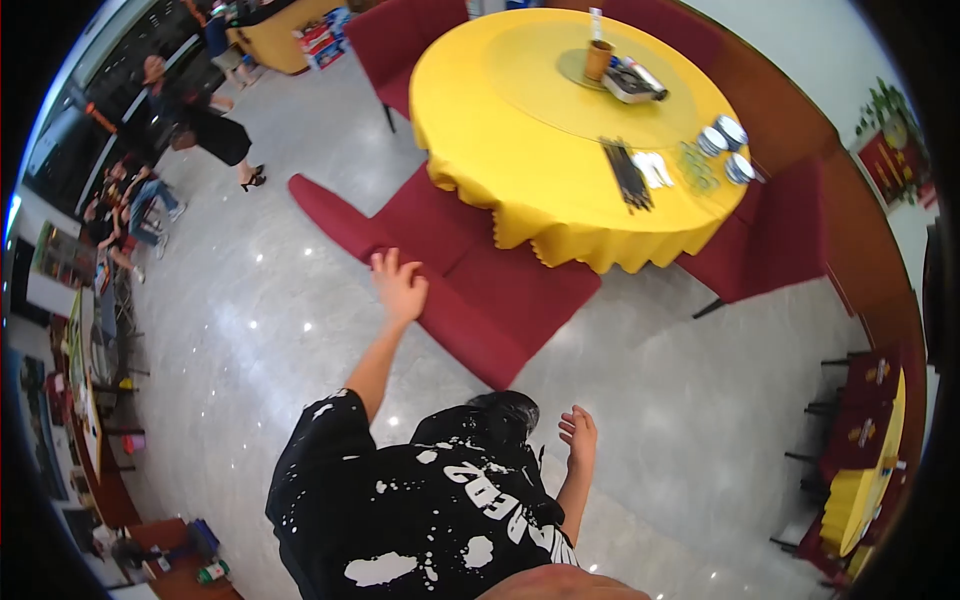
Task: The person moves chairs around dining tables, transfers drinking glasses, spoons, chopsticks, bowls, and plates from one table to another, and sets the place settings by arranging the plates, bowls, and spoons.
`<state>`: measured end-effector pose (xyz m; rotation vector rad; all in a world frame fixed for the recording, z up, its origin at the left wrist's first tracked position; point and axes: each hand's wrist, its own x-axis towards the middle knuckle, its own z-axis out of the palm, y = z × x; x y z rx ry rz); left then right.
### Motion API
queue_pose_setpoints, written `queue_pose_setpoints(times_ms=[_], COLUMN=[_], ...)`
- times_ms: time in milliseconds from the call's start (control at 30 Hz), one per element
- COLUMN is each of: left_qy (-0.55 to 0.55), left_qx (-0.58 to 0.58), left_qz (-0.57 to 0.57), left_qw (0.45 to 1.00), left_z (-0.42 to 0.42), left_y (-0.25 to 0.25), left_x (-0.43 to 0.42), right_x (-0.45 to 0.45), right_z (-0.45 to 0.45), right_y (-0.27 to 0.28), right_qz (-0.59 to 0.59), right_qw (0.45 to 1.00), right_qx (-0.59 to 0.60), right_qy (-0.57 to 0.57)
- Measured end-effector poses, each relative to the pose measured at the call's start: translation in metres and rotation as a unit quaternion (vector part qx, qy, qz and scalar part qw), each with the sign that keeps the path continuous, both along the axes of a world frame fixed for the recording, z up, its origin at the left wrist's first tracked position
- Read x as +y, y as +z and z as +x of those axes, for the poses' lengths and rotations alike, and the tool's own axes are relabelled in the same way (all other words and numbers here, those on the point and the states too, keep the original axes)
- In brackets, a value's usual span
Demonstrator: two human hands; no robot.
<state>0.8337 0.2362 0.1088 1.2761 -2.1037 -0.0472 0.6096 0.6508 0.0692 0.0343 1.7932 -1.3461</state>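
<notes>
My left hand (400, 286) is at the back edge of a dark red chair (470, 300), its fingers apart and nothing held; whether it touches the chair I cannot tell. Lower and to the right, my right hand (578, 432) hangs over the grey floor, fingers apart and empty. Beyond the chairs stands a round table with a yellow cloth (480, 130). On it lie a bundle of dark chopsticks (627, 175), white spoons (653, 170), clear glasses (698, 168) and stacked bowls (730, 130).
A glass turntable (530, 75) bears a brown holder (598, 60) and a tray (628, 85). Another red chair (770, 235) stands right of the table. People stand and sit at the upper left. A second yellow-covered table (880, 470) is at the lower right.
</notes>
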Motion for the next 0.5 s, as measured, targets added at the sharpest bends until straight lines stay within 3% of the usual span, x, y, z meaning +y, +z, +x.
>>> queue_pose_setpoints(times_ms=[67, 100, 200, 233, 267, 333, 433, 467, 500], left_qy=[-0.026, -0.031, -0.014, 0.0, 0.021, 0.128, 0.365, 0.355, 0.267], left_qx=[-0.007, -0.013, -0.044, -0.06, -0.087, -0.136, -0.355, -0.322, -0.196], left_qz=[-0.013, -0.016, 0.017, 0.033, 0.048, 0.124, 0.155, 0.175, 0.216], left_qw=[1.0, 0.999, 0.999, 0.998, 0.995, 0.974, 0.847, 0.86, 0.918], left_z=[-0.009, -0.016, -0.011, -0.006, -0.004, -0.05, -0.156, -0.196, -0.23], left_y=[0.005, 0.009, 0.002, -0.005, -0.014, 0.019, 0.031, 0.023, -0.005], left_x=[0.002, 0.007, -0.001, -0.008, -0.011, 0.019, 0.048, 0.055, 0.069], right_x=[0.036, 0.059, 0.146, 0.177, 0.223, 0.309, 0.435, 0.44, 0.45], right_z=[-0.03, -0.049, -0.097, -0.11, -0.116, -0.132, -0.147, -0.168, -0.178], right_y=[-0.029, -0.071, -0.158, -0.178, -0.204, -0.251, -0.303, -0.297, -0.287], right_qz=[0.011, 0.024, 0.059, 0.074, 0.093, 0.102, 0.083, 0.106, 0.131], right_qw=[0.998, 0.996, 0.965, 0.964, 0.97, 0.991, 0.977, 0.988, 0.986], right_qx=[-0.011, 0.005, -0.146, -0.143, -0.123, -0.018, 0.184, 0.114, 0.039], right_qy=[-0.067, -0.085, -0.21, -0.21, -0.19, -0.083, 0.07, -0.011, -0.091])
